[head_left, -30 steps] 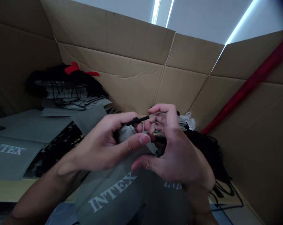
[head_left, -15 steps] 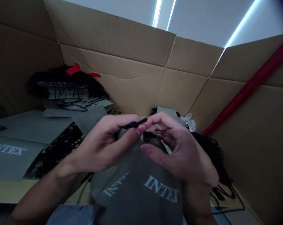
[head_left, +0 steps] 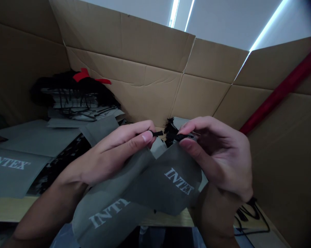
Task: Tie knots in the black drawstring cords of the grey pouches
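Note:
I hold a grey fabric bag (head_left: 150,186) printed with white INTEX lettering in front of me. My left hand (head_left: 114,155) pinches the end of a black drawstring cord (head_left: 157,133) between thumb and forefinger at the bag's top edge. My right hand (head_left: 217,155) pinches the other black cord end (head_left: 174,135), frayed into a small tuft, a few centimetres to the right. Both hands are closed, and the bag hangs below them.
Cardboard walls (head_left: 145,79) surround the space. A stack of flat grey INTEX bags (head_left: 18,158) lies at the left, with a bundle of black cords tied with red ribbon (head_left: 73,93) behind. Black cords (head_left: 250,213) lie at the lower right. A red strip (head_left: 281,89) runs diagonally across the right wall.
My hands have drawn apart, each keeping a cord end. The right hand turned from an open-fingered pose to a pinch, and the bag unfolded downward between them.

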Motion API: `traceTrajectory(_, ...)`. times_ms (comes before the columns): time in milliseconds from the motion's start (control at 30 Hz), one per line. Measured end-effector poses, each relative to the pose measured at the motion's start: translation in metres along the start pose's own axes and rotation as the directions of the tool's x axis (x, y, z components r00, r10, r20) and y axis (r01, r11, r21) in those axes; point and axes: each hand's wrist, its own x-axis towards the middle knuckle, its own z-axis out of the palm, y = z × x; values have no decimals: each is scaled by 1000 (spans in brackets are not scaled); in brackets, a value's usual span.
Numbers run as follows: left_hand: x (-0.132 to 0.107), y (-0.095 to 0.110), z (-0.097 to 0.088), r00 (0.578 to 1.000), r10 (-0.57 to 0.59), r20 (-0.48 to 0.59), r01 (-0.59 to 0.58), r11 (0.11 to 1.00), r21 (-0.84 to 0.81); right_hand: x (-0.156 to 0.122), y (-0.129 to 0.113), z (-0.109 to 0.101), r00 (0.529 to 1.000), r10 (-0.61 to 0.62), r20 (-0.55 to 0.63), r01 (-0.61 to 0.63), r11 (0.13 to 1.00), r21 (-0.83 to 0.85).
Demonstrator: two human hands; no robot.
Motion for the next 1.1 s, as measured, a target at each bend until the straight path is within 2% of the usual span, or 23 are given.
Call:
traceTrajectory(67,3,1,0,998,-8,64,10,999,-40,0,3,-2,999,-44,26,44,999,3)
traceTrajectory(167,4,1,3,995,24,92,-25,1000,5,1,9,-3,989,-121,82,121,993,8)
traceTrajectory(300,1,0,10,1000,23,5,-23,1000,20,4,15,-1,971,-202,127,202,979,15)
traceTrajectory(367,1,0,10,999,33,5,-33,998,53,6,16,0,967,-219,131,220,975,8)
traceTrajectory(533,7,-3,1,992,61,112,-75,989,127,8,16,2,966,-223,127,231,971,-51)
traceTrajectory(667,9,-4,-3,984,109,143,-131,979,155,8,16,2,962,-231,143,239,970,-42)
traceTrajectory(767,9,-4,-4,983,125,135,-149,972,184,7,16,0,961,-233,150,241,970,-34)
traceTrajectory(967,9,0,-2,987,125,101,-145,965,217,5,11,3,979,-150,141,157,987,-40)
traceTrajectory(1100,8,-1,2,984,176,36,-179,945,272,9,15,17,960,-218,174,240,964,-118)
